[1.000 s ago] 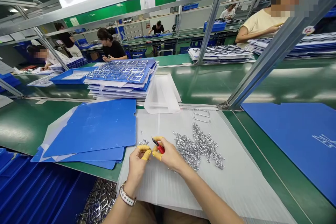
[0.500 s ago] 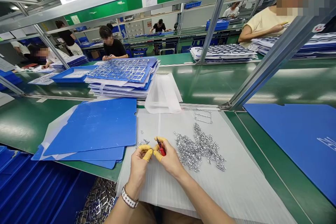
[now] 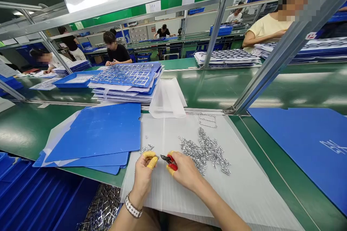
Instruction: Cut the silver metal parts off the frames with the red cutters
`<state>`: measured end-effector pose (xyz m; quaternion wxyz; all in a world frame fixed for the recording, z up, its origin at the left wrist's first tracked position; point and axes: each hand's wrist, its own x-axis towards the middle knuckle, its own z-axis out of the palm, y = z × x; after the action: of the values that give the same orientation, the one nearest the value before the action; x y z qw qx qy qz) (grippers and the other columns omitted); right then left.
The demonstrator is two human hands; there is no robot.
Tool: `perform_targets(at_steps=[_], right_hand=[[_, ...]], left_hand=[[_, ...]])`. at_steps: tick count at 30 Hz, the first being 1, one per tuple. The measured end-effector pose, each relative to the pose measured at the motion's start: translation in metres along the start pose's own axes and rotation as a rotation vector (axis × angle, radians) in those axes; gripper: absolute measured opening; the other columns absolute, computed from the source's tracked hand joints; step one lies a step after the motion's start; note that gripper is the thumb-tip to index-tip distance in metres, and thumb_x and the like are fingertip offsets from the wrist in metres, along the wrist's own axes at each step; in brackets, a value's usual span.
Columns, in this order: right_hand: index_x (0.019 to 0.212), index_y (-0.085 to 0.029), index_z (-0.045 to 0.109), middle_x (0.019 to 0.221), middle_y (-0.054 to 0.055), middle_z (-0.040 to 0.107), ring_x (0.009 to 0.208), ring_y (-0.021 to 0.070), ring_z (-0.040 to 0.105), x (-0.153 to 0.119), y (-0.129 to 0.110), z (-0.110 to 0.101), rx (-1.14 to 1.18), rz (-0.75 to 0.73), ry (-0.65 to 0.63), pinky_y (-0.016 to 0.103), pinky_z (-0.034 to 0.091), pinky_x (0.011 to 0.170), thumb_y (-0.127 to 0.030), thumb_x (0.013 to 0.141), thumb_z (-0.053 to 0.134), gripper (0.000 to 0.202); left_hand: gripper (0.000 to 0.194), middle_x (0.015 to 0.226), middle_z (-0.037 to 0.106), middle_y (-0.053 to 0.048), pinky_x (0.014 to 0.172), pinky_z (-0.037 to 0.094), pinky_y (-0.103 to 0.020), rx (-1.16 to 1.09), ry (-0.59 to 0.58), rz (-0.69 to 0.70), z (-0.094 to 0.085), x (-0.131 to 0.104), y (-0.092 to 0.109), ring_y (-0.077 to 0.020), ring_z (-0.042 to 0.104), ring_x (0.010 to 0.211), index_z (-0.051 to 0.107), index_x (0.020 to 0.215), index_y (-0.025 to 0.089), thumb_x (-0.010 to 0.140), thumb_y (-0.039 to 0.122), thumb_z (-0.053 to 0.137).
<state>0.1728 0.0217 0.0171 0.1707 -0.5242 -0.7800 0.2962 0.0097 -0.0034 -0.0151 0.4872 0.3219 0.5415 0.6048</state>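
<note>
My right hand (image 3: pixel 185 169) is wrapped round red-handled nippers (image 3: pixel 171 161), their dark jaws pointing left toward my other hand. Thumb and index finger of my left hand (image 3: pixel 145 171) are pinched together, with a tiny silver piece (image 3: pixel 157 157) showing at the tips. Both hands wear yellow finger covers. Just behind my left fingertips lies a small scatter of silver pieces (image 3: pixel 146 148). A much larger pile of small silver pieces (image 3: pixel 203 151) spreads to the right of the nippers, on the white sheet (image 3: pixel 238 195). A silver rectangular frame (image 3: pixel 207 120) lies behind that pile.
Blue plastic sheets (image 3: pixel 94 130) overlap at left, and another blue sheet (image 3: pixel 300 144) lies at right. A stack of sheets with silver frames (image 3: pixel 124 79) stands behind. Below left is a blue bin (image 3: pixel 78 202) beside metal scraps (image 3: pixel 100 205). A metal post (image 3: pixel 271 54) slants up at right.
My right hand has drawn back from my left hand, and the nippers have swung from pointing upward to pointing left. My left hand stays almost in place, still pinching.
</note>
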Motion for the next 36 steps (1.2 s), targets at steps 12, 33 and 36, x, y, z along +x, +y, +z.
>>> perform_targets(at_steps=[12,33,36], right_hand=[[0.079,-0.023,0.057,0.077,0.003,0.061,0.071,0.0175,0.054,-0.01,0.011,-0.015,-0.114,-0.036,-0.075,0.026,0.029,0.059,-0.021,0.074,0.051,0.008],[0.069,-0.021,0.049,0.069,0.0,0.056,0.064,0.0141,0.05,-0.014,0.007,-0.018,-0.151,-0.065,-0.134,0.024,0.025,0.056,-0.015,0.069,0.05,0.006],[0.067,-0.021,0.046,0.067,0.0,0.055,0.062,0.0134,0.048,-0.016,0.009,-0.017,-0.16,-0.063,-0.122,0.024,0.023,0.054,-0.015,0.069,0.049,0.007]], left_hand=[[0.018,0.075,0.064,-0.003,0.065,0.049,-0.026,0.126,-0.14,0.149,-0.003,-0.006,-0.001,-0.0138,0.059,0.066,0.065,0.08,0.016,0.069,0.028,0.074],[0.008,0.08,0.065,-0.005,0.073,0.048,-0.03,0.347,-0.263,0.347,-0.013,-0.007,-0.003,-0.0179,0.06,0.077,0.066,0.084,0.017,0.08,0.023,0.063],[0.007,0.079,0.065,-0.005,0.073,0.048,-0.03,0.342,-0.253,0.339,-0.012,-0.008,-0.003,-0.0183,0.06,0.077,0.066,0.082,0.017,0.078,0.023,0.064]])
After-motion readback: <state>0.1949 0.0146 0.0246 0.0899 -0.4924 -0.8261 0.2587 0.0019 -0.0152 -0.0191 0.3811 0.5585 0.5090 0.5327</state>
